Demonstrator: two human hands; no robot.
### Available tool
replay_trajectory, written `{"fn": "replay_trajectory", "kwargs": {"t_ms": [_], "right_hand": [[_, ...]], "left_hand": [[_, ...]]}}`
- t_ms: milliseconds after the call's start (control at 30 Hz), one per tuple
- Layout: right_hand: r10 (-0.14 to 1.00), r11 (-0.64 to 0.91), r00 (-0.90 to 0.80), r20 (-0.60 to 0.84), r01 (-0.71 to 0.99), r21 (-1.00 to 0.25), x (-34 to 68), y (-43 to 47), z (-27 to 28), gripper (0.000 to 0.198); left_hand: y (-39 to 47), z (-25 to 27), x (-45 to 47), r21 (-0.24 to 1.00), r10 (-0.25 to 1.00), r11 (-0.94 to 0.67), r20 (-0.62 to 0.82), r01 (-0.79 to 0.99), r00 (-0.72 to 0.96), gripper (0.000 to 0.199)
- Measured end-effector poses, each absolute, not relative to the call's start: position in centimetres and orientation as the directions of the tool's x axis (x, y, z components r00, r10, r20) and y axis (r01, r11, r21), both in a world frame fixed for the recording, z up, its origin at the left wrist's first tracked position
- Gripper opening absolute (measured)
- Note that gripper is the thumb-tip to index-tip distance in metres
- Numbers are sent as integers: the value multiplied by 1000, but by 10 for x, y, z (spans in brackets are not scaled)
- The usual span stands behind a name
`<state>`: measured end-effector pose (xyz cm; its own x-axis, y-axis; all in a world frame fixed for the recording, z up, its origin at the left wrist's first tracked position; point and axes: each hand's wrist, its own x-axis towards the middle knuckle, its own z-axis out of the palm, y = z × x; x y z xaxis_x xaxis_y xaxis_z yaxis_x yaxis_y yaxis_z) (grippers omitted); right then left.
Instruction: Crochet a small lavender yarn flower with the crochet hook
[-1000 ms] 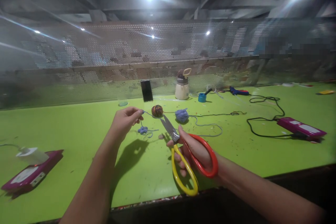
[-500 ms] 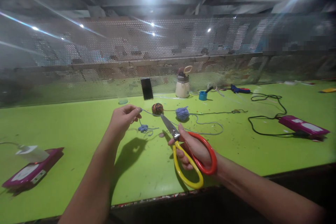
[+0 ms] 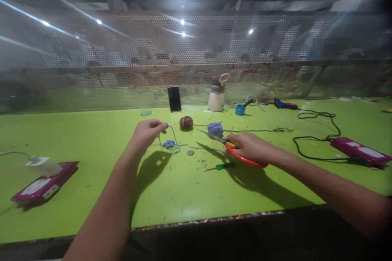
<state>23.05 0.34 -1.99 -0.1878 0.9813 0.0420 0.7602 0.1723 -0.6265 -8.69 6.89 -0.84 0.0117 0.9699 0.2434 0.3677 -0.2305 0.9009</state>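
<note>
My left hand (image 3: 151, 130) is closed in a pinch on a thin blue yarn strand (image 3: 173, 131), which loops down from the fingertips. Just below it is a small blue crocheted flower (image 3: 168, 144) with loose tails. My right hand (image 3: 246, 147) is wrapped round scissors (image 3: 245, 159) with red and yellow handles, their blades pointing left. Behind the blades sits a blue yarn ball (image 3: 215, 128); a dark multicoloured yarn ball (image 3: 186, 123) lies left of it. A green-handled crochet hook (image 3: 225, 166) rests on the table below the scissors.
A brown disc (image 3: 190, 153) lies between my hands. Farther back stand a phone (image 3: 174, 99), a cream bottle (image 3: 216, 100) and a blue pot (image 3: 240, 109). Purple power strips (image 3: 45, 183) flank the green table (image 3: 171, 200); a black cord (image 3: 306, 157) runs at right.
My right hand has moved right with the scissors, turning them flatter and uncovering the green crochet hook. The strand from my left hand no longer stretches towards the yarn balls; it droops in a loop.
</note>
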Motion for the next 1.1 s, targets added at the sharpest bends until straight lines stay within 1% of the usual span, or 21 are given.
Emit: {"fn": "replay_trajectory", "kwargs": {"t_ms": [33, 100, 167, 267, 400, 500, 600, 700, 800, 867, 967, 1100], "right_hand": [[977, 203, -202, 63, 805, -558, 238, 9, -20, 23], [968, 248, -243, 67, 863, -441, 251, 18, -24, 28], [956, 289, -284, 66, 887, -361, 259, 26, -30, 32], [942, 331, -329, 62, 891, -309, 266, 32, -42, 35], [940, 340, -322, 109, 884, -322, 269, 26, -50, 35], [939, 340, -283, 196, 856, -390, 256, 16, -42, 30], [926, 375, -274, 260, 752, -542, 224, 9, -28, 28], [921, 376, -315, 228, 576, -726, 184, 10, -20, 24], [926, 319, -327, 187, 419, -850, 157, 17, -24, 21], [920, 279, -361, 154, 327, -903, 150, 20, -30, 21], [912, 220, -393, 115, 233, -947, 152, 19, -35, 13], [907, 168, -413, 82, 178, -969, 159, 14, -34, 18]], "left_hand": [[69, -9, -87, 900, 970, -228, 242, 372, 8, 23], [70, -10, -86, 898, 970, -226, 242, 377, 5, 24], [70, -10, -84, 898, 971, -228, 239, 375, 20, 26], [69, -11, -82, 903, 973, -230, 222, 363, 66, 27], [66, -10, -78, 912, 976, -213, 181, 350, 123, 22], [62, -9, -74, 923, 969, -205, 144, 327, 202, 19], [58, -9, -68, 935, 947, -204, 112, 292, 302, 21], [53, -11, -61, 942, 917, -218, 109, 254, 383, 22], [50, -14, -56, 946, 882, -234, 110, 225, 457, 21], [50, -15, -54, 947, 857, -238, 101, 215, 506, 20], [50, -17, -55, 946, 826, -242, 85, 214, 557, 20], [49, -19, -54, 937, 791, -243, 42, 250, 611, 19]]}}
